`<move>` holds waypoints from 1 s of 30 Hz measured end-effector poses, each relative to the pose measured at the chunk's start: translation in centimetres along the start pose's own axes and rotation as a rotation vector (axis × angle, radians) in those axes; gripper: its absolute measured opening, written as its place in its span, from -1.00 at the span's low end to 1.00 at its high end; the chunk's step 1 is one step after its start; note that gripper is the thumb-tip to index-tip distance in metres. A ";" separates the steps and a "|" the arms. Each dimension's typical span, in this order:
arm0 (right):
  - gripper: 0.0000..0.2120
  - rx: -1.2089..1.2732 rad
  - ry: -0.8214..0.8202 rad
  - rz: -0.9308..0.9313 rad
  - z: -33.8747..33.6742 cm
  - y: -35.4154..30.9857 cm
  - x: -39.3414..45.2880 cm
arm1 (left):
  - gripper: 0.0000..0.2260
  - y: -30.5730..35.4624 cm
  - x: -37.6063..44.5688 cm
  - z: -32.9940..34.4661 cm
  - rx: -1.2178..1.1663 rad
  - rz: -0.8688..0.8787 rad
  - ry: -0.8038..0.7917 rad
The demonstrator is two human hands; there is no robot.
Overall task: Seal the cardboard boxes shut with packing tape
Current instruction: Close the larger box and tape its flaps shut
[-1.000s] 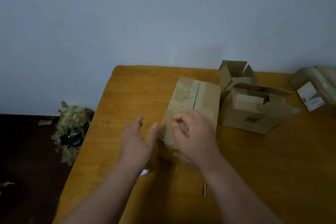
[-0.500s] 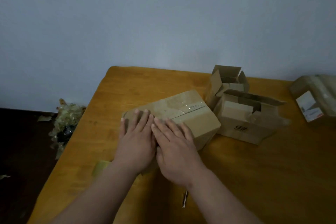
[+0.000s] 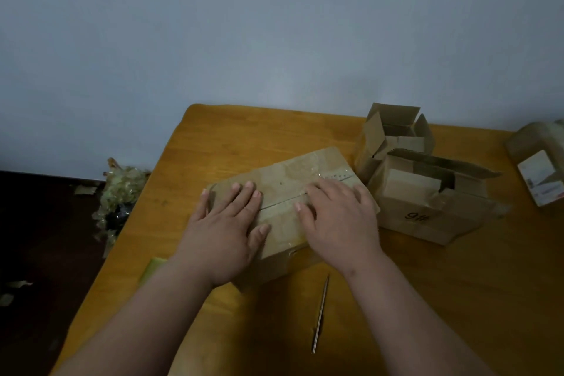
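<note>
A closed cardboard box (image 3: 290,174) lies flat on the wooden table (image 3: 457,299), its top seam covered by shiny clear tape. My left hand (image 3: 227,223) presses flat on the box's left part, fingers straight. My right hand (image 3: 338,217) lies flat on the right part, fingers spread along the seam. Behind and to the right stand two cardboard boxes with raised flaps, a larger one marked "9#" (image 3: 427,207) and a smaller one (image 3: 393,134).
A thin metal pen-like tool (image 3: 319,313) lies on the table near me. A taped parcel with a label (image 3: 540,168) sits at the right edge. A yellowish scrap (image 3: 152,267) lies at the table's left edge. Crumpled tape waste (image 3: 119,195) litters the dark floor.
The box was turned from lengthwise to lying crosswise. My hands, side by side on it half a second ago, have slid apart, the right one moving rightward along the seam.
</note>
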State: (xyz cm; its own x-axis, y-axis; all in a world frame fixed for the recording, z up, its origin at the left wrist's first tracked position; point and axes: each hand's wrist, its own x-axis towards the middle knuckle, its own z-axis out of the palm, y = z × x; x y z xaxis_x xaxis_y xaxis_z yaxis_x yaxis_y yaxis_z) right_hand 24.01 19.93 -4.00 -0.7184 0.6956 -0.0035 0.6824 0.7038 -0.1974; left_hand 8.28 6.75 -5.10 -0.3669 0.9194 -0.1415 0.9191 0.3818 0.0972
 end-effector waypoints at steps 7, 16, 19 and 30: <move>-0.43 -0.019 -0.172 -0.131 0.4 1.3 1.5 | -0.31 1.5 0.2 0.6 -0.006 0.043 -0.050; -0.38 -0.049 -0.144 0.050 0.6 4.3 1.1 | -0.36 -0.2 0.3 0.3 -0.056 0.081 -0.070; -0.41 -0.001 -0.047 0.117 0.4 3.5 0.7 | -0.36 0.2 0.1 1.0 -0.102 -0.041 -0.014; 0.29 0.208 -0.094 0.430 0.8 1.9 3.2 | -0.42 4.3 3.4 1.0 -0.081 -0.160 -0.027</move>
State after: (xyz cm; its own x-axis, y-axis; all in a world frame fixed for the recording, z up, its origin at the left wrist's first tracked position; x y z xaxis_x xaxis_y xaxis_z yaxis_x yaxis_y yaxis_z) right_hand 22.89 23.39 -5.20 -0.3924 0.8946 -0.2141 0.8857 0.3047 -0.3502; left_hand 11.13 11.44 -6.11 -0.5028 0.8439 -0.1873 0.8344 0.5304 0.1498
